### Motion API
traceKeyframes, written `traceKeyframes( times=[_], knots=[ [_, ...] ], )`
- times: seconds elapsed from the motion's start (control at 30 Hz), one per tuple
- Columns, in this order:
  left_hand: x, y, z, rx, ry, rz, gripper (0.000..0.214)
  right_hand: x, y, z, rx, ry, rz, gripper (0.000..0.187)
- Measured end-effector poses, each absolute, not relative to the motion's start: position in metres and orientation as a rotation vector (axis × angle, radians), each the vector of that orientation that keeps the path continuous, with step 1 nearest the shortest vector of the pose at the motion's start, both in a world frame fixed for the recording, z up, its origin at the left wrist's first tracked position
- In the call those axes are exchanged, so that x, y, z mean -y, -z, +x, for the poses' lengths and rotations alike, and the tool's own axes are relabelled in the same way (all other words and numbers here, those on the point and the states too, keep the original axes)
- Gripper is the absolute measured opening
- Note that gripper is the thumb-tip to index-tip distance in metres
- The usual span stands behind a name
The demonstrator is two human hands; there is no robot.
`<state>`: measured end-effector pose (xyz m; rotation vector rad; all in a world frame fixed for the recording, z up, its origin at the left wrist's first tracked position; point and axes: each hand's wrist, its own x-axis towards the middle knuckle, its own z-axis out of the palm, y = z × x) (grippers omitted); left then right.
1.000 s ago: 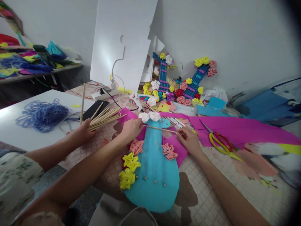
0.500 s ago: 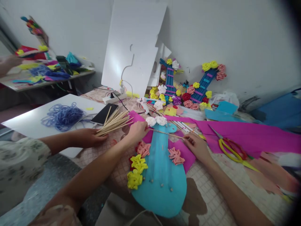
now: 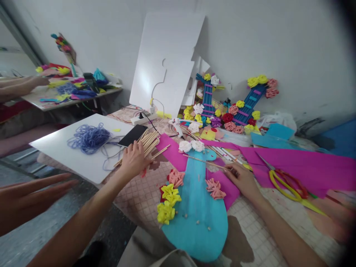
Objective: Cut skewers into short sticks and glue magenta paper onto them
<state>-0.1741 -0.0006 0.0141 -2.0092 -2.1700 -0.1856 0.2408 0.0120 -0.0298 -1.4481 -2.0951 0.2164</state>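
My left hand [image 3: 135, 159] is closed over a bundle of thin wooden sticks [image 3: 148, 142] lying at the table's left side; one stick pokes out by the thumb. In my right hand [image 3: 241, 180] is the right end of a single wooden stick [image 3: 205, 161], pinched between fingertips. That stick lies across the neck of a turquoise guitar-shaped cutout [image 3: 194, 233]. Yellow paper flowers [image 3: 166, 212], pink paper flowers [image 3: 215, 189] and white paper flowers [image 3: 191, 146] decorate the cutout, and pale strings run along its middle.
Another person's hand [image 3: 36, 198] is at the left edge, blurred. A phone [image 3: 132, 135] and blue yarn [image 3: 90, 138] lie near a white board [image 3: 55, 142]. A glue gun [image 3: 177, 128] is behind the cutout. Yellow-handled scissors [image 3: 286, 187] rest on magenta paper [image 3: 330, 163] at right.
My left hand has let go of the single stick's left end and moved left onto the bundle. The other person's hand has released the bundle and drawn back left. The view has shifted slightly.
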Motion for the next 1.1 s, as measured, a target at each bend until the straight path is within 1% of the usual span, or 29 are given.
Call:
traceKeyframes(
  times=[0.2, 0.47, 0.53, 0.63, 0.8, 0.93, 1.1],
  knots=[
    [0.006, -0.012, -0.183, 2.120, 0.172, -1.998, 0.074, -0.012, 0.031, 0.242, 2.083, -0.240, -1.464, 0.018],
    [0.012, -0.006, -0.173, 2.103, 0.151, -2.085, 0.045, -0.013, 0.032, 0.244, 2.091, -0.236, -1.437, 0.017],
    [0.012, -0.004, -0.173, 2.091, 0.189, -2.086, 0.045, -0.013, 0.032, 0.244, 2.089, -0.236, -1.445, 0.018],
    [0.009, -0.002, -0.176, 2.117, 0.240, -2.034, 0.053, -0.012, 0.032, 0.243, 2.085, -0.227, -1.442, 0.018],
    [0.004, -0.002, -0.182, 2.137, 0.225, -2.027, 0.059, -0.011, 0.029, 0.241, 2.085, -0.212, -1.434, 0.018],
    [-0.004, -0.005, -0.186, 2.175, 0.185, -2.001, 0.054, -0.010, 0.029, 0.241, 2.079, -0.217, -1.440, 0.018],
    [-0.013, -0.008, -0.185, 2.198, 0.149, -1.998, 0.039, -0.010, 0.028, 0.241, 2.085, -0.234, -1.428, 0.019]
  ],
)
